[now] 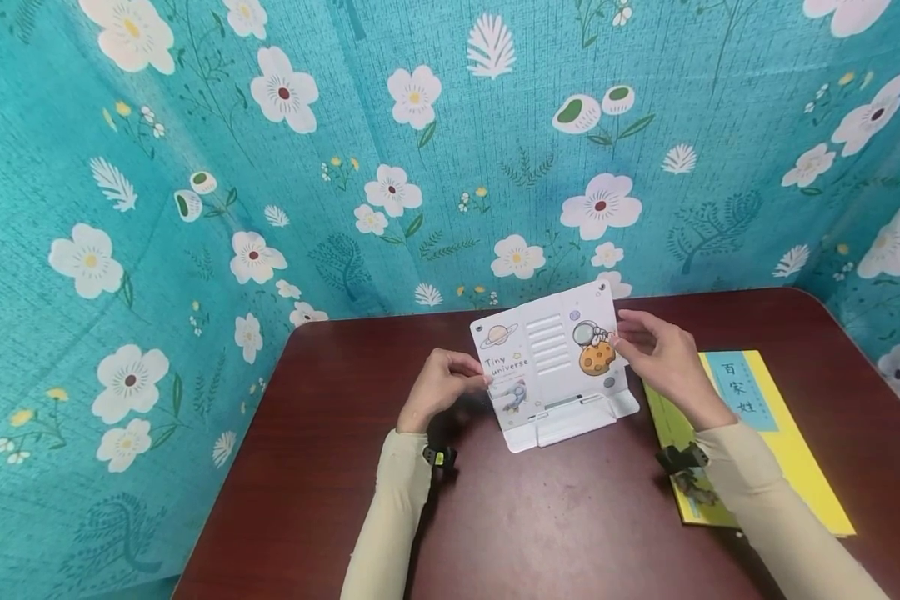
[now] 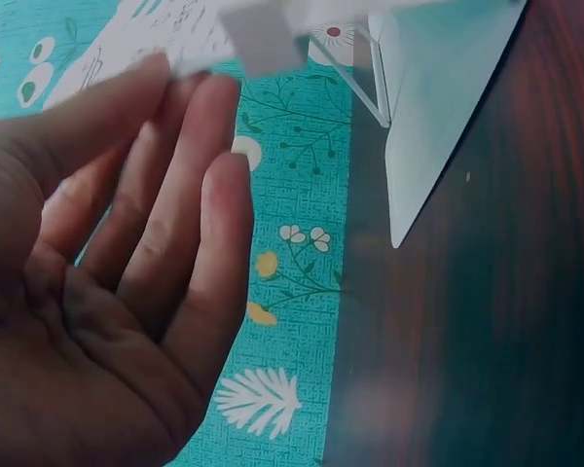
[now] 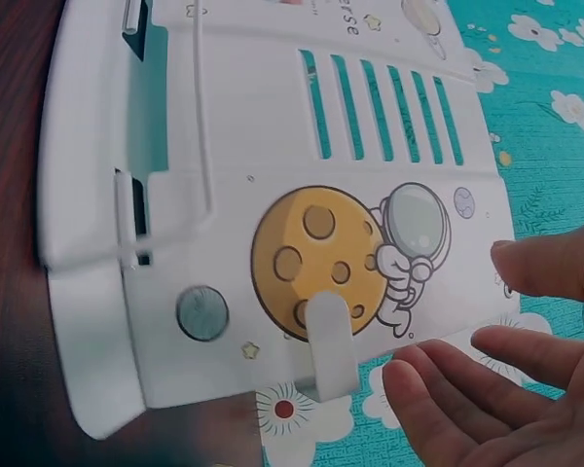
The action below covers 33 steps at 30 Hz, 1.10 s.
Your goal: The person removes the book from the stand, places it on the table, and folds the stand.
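The stand [image 1: 555, 381] carried the dark words [image 1: 507, 367] "Tiny universe" in two lines; in the right wrist view, only "erse" could be read. On the yellow book [image 1: 795, 450], a blue panel [image 1: 759, 408] bore three large characters, 百家姓, running downward; finer print there was too small to read.

The left arm [image 1: 386, 517] reached forward; the right arm [image 1: 780, 508] slanted inward. The left hand [image 1: 441, 387] pinched with thumb and forefinger, its other fingers gently bent. The right hand [image 1: 669, 358] was relaxed, its thumb spread apart from the slightly curved fingers.
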Each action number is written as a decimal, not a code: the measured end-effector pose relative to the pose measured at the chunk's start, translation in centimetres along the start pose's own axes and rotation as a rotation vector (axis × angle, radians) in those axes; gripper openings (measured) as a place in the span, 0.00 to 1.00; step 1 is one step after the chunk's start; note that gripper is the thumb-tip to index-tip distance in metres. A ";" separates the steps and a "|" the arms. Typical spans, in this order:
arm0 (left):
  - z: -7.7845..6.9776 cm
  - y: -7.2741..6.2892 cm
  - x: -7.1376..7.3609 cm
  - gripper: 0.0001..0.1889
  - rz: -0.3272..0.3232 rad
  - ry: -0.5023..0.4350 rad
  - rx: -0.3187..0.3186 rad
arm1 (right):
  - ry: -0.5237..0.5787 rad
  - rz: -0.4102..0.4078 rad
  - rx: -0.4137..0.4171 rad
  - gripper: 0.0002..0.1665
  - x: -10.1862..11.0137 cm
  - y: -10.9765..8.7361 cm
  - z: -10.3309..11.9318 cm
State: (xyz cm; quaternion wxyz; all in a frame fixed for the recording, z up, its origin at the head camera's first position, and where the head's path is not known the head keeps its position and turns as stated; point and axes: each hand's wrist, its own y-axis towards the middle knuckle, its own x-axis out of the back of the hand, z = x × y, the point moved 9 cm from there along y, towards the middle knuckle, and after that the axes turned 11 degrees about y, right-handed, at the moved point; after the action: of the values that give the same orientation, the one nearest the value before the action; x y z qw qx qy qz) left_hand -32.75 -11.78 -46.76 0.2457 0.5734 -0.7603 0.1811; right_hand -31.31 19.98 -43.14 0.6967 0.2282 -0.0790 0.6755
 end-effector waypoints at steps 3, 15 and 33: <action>-0.3 0.0 -0.7 0.02 0.067 -0.027 -0.009 | 0.025 0.017 -0.014 0.31 -0.3 -0.1 0.0; -1.8 -1.0 -2.5 0.03 0.264 0.031 -0.030 | 0.009 0.095 -0.020 0.37 -2.2 -0.6 0.2; -5.6 -2.9 -4.8 0.17 0.441 0.109 -0.087 | -0.005 0.153 0.046 0.40 -4.8 -0.7 0.8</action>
State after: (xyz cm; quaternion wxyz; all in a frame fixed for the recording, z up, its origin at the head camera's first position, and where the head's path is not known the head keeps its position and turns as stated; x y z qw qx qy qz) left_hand -27.98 -5.63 -45.01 0.2655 0.3715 -0.8599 0.2283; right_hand -30.84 15.29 -44.64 0.6376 0.2391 -0.0826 0.7276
